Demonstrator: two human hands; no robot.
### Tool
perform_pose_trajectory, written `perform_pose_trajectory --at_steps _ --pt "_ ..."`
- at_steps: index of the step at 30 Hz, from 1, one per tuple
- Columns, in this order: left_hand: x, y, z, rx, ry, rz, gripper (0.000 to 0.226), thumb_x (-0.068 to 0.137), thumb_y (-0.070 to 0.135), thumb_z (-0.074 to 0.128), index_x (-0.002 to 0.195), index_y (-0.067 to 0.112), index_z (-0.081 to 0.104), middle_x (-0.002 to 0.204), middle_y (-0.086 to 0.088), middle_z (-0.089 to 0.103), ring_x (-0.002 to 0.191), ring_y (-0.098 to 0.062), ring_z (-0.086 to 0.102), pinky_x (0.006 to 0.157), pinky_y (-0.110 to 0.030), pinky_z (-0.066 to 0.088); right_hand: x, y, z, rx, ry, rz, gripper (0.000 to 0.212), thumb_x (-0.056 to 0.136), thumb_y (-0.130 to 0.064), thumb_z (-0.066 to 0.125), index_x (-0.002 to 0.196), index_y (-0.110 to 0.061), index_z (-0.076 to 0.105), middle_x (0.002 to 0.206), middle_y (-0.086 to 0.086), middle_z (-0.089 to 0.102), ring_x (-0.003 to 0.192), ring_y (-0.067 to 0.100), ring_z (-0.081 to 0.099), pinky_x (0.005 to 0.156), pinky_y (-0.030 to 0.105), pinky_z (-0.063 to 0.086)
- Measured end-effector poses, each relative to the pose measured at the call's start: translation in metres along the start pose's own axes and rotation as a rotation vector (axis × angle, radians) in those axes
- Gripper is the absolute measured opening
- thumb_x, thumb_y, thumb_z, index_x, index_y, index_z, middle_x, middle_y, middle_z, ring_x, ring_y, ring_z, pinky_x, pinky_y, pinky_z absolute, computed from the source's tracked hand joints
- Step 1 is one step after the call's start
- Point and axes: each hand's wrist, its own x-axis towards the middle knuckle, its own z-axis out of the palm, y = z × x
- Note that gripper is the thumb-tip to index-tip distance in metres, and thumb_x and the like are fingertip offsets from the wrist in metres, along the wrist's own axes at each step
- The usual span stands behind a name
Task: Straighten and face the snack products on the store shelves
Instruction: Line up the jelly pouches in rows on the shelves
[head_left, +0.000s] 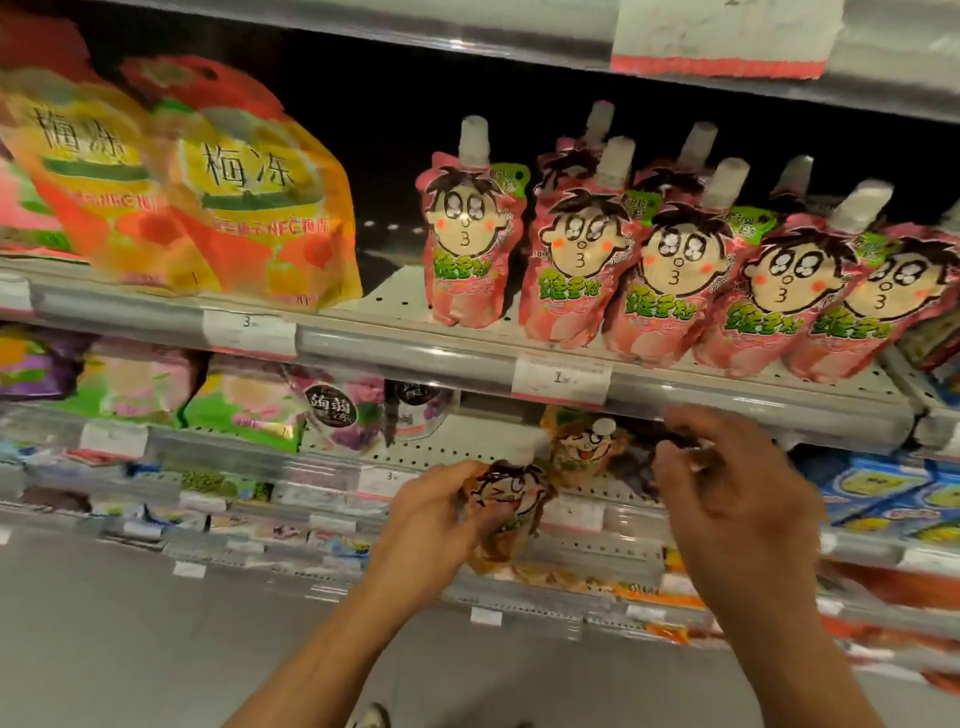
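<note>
Clearly, an orange pouch (511, 512) is gripped by the left hand (441, 525), the right hand (727, 493) loosely curled at three o'clock, so standing neighbours could be toppled by a careless push.

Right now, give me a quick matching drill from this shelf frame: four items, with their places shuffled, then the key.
Things:
1. pink spout pouches
2. orange-yellow bags
3. orange cartoon pouch
4. blue boxes

Places:
A. held in the left hand
B. lower shelf, far right
C. upper product shelf, left side
D. upper product shelf, right side, in a row

Pairs: 1-D, 2-C, 3-A, 4-B
</note>
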Motion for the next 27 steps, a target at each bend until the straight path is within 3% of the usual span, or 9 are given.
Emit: perform_pose_trajectory --at_steps 4,10,12,14,18,20,23,25,27 --pt "0.009 -0.036 -0.014 0.042 0.129 -0.15 0.017 0.085 0.033 0.081 0.092 0.045 0.07 0.079 0.009 0.067 0.082 -0.001 0.058 0.065 -0.018 0.042 0.001 0.012 0.008 -0.213 0.005 -0.063 0.041 0.09 -0.018 0.063 0.13 -0.011 0.062 0.132 0.008 0.06 0.126 0.026 0.054 0.103 0.035 0.045" --pt "0.036 -0.036 -0.01 0.004 0.155 -0.167 0.021 0.091 0.025 0.075 0.099 0.042 0.066 0.079 0.021 0.067 0.078 0.004 0.062 0.065 -0.021 0.048 -0.014 0.034 0.024 -0.325 -0.202 -0.062 0.062 0.086 -0.012 0.074 0.145 -0.012 0.054 0.162 0.007 0.034 0.154 0.026 0.026 0.116 0.048 0.037" --pt "0.051 -0.033 -0.003 -0.001 0.153 -0.222 0.027 0.092 0.025 0.074 0.106 0.044 0.06 0.081 0.026 0.062 0.071 0.004 0.06 0.067 -0.025 0.049 -0.015 0.035 0.021 -0.321 -0.218 -0.046 0.063 0.087 -0.015 0.075 0.146 -0.016 0.054 0.164 0.002 0.032 0.155 0.022 0.022 0.114 0.043 0.037" --pt "0.069 -0.032 0.004 0.036 0.144 -0.265 0.026 0.093 0.029 0.074 0.114 0.037 0.062 0.088 0.02 0.063 0.072 0.0 0.056 0.067 -0.025 0.044 -0.013 0.037 0.019 -0.302 -0.216 -0.033 0.063 0.086 -0.017 0.076 0.145 -0.018 0.054 0.163 -0.001 0.034 0.154 0.019 0.025 0.111 0.039 0.04" --pt "0.106 -0.039 0.019 0.112 0.169 -0.335 0.018 0.09 0.03 0.076 0.09 0.012 0.073 0.075 0.0 0.07 0.069 -0.016 0.064 0.065 -0.03 0.042 -0.012 0.043 0.015 -0.268 -0.227 -0.029 0.06 0.087 -0.019 0.076 0.144 -0.019 0.056 0.163 -0.005 0.034 0.153 0.017 0.028 0.11 0.035 0.038" --pt "0.118 -0.044 0.026 0.069 0.15 -0.35 0.013 0.089 0.024 0.077 0.086 0.012 0.074 0.078 -0.005 0.073 0.078 -0.025 0.068 0.07 -0.032 0.05 -0.012 0.045 0.014 -0.24 -0.234 -0.018 0.059 0.09 -0.022 0.074 0.145 -0.021 0.055 0.164 -0.008 0.032 0.154 0.014 0.024 0.114 0.038 0.038" --pt "0.129 -0.043 0.035 0.032 0.116 -0.277 0.007 0.084 0.018 0.074 0.085 0.011 0.074 0.082 -0.003 0.074 0.08 -0.023 0.068 0.071 -0.032 0.057 -0.012 0.044 0.013 -0.206 -0.235 0.008 0.058 0.094 -0.035 0.062 0.149 -0.025 0.049 0.165 -0.012 0.029 0.155 0.009 0.019 0.115 0.042 0.039" --pt "0.133 -0.039 0.042 0.031 0.11 -0.31 0.008 0.086 0.013 0.073 0.083 0.008 0.067 0.08 0.001 0.066 0.073 -0.018 0.061 0.056 -0.014 0.045 -0.011 0.041 0.013 -0.214 -0.245 0.018 0.06 0.093 -0.043 0.054 0.151 -0.028 0.046 0.165 -0.013 0.027 0.155 0.007 0.016 0.116 0.04 0.037" --pt "0.138 -0.04 0.047 0.137 0.123 -0.363 0.006 0.092 0.017 0.07 0.093 0.012 0.067 0.083 -0.001 0.06 0.081 -0.021 0.06 0.051 -0.018 0.033 -0.011 0.039 0.013 -0.249 -0.264 -0.001 0.062 0.093 -0.049 0.048 0.151 -0.027 0.045 0.166 -0.011 0.024 0.156 0.008 0.014 0.117 0.032 0.027"
